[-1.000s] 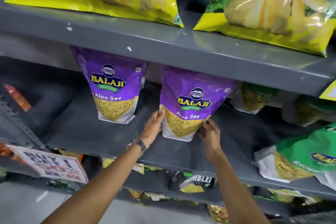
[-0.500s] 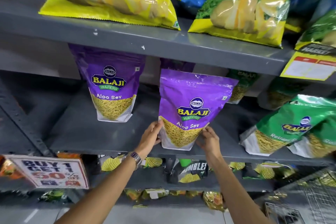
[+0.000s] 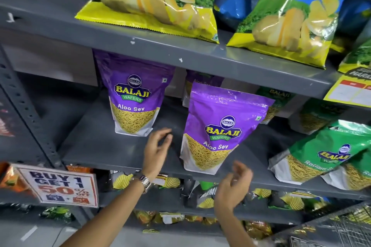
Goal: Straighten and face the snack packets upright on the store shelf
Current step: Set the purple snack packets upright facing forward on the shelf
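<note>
- On the middle shelf [image 3: 124,152], two purple Aloo Sev packets stand upright, labels facing out.
- Front purple packet [image 3: 218,132] sits close to the shelf's front edge, base flat on the shelf, top leaning slightly back; judged faced and acceptable.
- Left purple packet [image 3: 133,98] stands further back, well apart from the front one, also upright and legible.
- A third purple packet [image 3: 202,80] is partly hidden behind the front one; its posture cannot be judged.
- Left hand [image 3: 157,148] hovers just beside the front packet's left edge, fingers spread and empty, touching nothing.
- Right hand [image 3: 233,184] hangs below the shelf edge, under the front packet's lower right corner, fingers loose and released, holding nothing.
- Green packets [image 3: 321,156] at the right of the same shelf lie tilted, overlapping one another; these are not yet straightened.
- More green packets [image 3: 313,118] behind them sit in shadow; their state is unclear.
- Yellow chip bags [image 3: 152,4] on the upper shelf lean back, not upright; whether they fall under this task cannot be told.
- Assessment: the purple section appears done; the green section remains, so the task is partly complete.
</note>
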A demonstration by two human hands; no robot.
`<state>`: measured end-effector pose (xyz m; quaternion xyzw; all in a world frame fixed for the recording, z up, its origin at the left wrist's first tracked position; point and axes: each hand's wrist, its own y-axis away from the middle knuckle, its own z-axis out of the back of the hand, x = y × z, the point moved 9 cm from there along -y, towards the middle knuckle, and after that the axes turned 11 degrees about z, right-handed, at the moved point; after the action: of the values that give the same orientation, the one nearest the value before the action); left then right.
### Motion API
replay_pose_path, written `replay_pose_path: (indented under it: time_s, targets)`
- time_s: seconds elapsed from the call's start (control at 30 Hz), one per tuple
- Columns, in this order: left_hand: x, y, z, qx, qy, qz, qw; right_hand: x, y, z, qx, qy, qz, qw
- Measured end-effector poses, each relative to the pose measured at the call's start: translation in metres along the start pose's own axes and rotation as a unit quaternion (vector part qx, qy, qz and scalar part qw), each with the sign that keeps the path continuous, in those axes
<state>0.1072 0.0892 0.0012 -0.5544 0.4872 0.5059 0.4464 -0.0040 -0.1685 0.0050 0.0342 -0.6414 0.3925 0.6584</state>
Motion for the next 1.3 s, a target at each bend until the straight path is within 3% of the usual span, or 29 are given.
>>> replay_pose_path:
  time_s: [0.07, 0.17, 0.27, 0.37, 0.43, 0.5, 0.53, 0.7, 0.9, 1.3]
  targets:
    - [-0.006, -0.008, 0.048, -0.09, 0.014, -0.042, 0.995, 0.018, 0.032, -0.025, 0.102, -0.046, 0.051, 0.992]
    - [-0.001, -0.022, 0.122, -0.231, 0.066, -0.034, 0.97, 0.034, 0.062, -0.081, 0.269, -0.109, 0.038, 0.956]
    - [0.01, -0.048, 0.165, -0.267, 0.085, 0.015, 0.96, 0.056, 0.067, -0.14, 0.378, -0.095, 0.047, 0.92]
    - [0.02, -0.078, 0.176, -0.202, 0.049, 0.092, 0.974, 0.075, 0.049, -0.188, 0.366, -0.082, 0.025, 0.927]
    - [0.022, -0.093, 0.172, -0.146, 0.019, 0.129, 0.981, 0.077, 0.035, -0.218, 0.322, -0.141, -0.103, 0.93]
    - [0.02, -0.102, 0.167, -0.101, 0.013, 0.152, 0.983, 0.075, 0.03, -0.248, 0.315, -0.191, -0.225, 0.902]
    - [0.019, -0.106, 0.165, -0.085, 0.019, 0.159, 0.983, 0.079, 0.027, -0.26, 0.331, -0.198, -0.24, 0.891]
    - [0.022, -0.115, 0.151, 0.0, 0.041, 0.176, 0.984, 0.098, 0.024, -0.28, 0.381, -0.248, -0.232, 0.86]
    - [0.023, -0.107, 0.159, -0.015, 0.022, 0.16, 0.987, 0.093, 0.031, -0.269, 0.359, -0.264, -0.195, 0.874]
    - [0.027, -0.05, 0.18, -0.002, 0.028, 0.157, 0.987, 0.102, 0.058, -0.228, 0.425, -0.286, -0.076, 0.855]
